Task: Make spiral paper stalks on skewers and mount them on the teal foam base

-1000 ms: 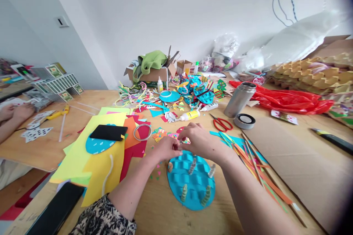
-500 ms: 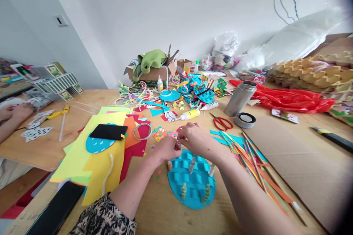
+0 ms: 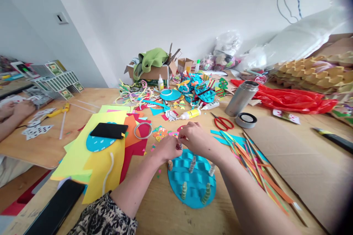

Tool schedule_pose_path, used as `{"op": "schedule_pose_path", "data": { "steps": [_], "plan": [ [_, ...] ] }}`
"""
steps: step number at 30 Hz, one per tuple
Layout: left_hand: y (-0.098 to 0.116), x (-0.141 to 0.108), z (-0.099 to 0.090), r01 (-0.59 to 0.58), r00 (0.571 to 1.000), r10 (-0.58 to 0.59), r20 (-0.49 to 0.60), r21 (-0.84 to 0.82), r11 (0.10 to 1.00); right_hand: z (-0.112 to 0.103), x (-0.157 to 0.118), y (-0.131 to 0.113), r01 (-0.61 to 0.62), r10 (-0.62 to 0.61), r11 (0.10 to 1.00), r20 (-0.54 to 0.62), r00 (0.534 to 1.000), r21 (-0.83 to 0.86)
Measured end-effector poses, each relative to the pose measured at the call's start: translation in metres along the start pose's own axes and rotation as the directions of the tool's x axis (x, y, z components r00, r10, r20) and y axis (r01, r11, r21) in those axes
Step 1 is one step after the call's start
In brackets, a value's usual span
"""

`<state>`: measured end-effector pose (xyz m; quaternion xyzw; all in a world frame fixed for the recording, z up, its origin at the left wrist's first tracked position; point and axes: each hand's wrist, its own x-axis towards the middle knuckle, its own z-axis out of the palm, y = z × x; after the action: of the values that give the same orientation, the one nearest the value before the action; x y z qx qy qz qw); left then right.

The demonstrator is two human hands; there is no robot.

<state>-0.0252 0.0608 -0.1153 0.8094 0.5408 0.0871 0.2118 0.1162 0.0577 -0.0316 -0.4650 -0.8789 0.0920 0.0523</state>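
A round blue textured disc [image 3: 197, 180] lies on the table with several small twisted paper coils standing on it, among them a green one [image 3: 206, 193] and a grey one [image 3: 192, 164]. Over its top left edge, my left hand [image 3: 172, 147] has its fingers closed at a small greyish coil [image 3: 180, 146]. My right hand [image 3: 191, 135] meets it there, fingers pinched together; its fingertips and what lies between them are hidden. A brown coil [image 3: 170, 165] stands at the disc's left edge, just below my left hand.
Red scissors [image 3: 223, 122], a steel flask [image 3: 242, 97] and its lid [image 3: 246, 120] stand beyond my right hand. Paper strips [image 3: 256, 165] and cardboard [image 3: 292, 161] lie right. Left are yellow paper [image 3: 79, 147] and phones [image 3: 109, 131]. Another person's hands [image 3: 19, 110] are far left.
The view has shifted very slightly. Both my hands stay together at the disc's top left edge. The other person's hands at the far left have moved a little.
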Motion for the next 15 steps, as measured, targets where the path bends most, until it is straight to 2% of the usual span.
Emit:
{"op": "schedule_pose_path", "data": {
  "steps": [8, 15],
  "plan": [
    [0.004, -0.0024, -0.0041, -0.004, 1.0, 0.004, 0.008, -0.005, 1.0, 0.002, 0.0002, 0.0027, -0.03, 0.029, 0.998, -0.012, 1.0, -0.052],
    [0.0046, -0.0013, -0.0045, -0.017, 1.0, 0.017, 0.019, -0.019, 1.0, 0.0044, 0.0033, 0.002, -0.004, 0.007, 0.993, 0.022, 1.0, -0.115]
  ]
}}
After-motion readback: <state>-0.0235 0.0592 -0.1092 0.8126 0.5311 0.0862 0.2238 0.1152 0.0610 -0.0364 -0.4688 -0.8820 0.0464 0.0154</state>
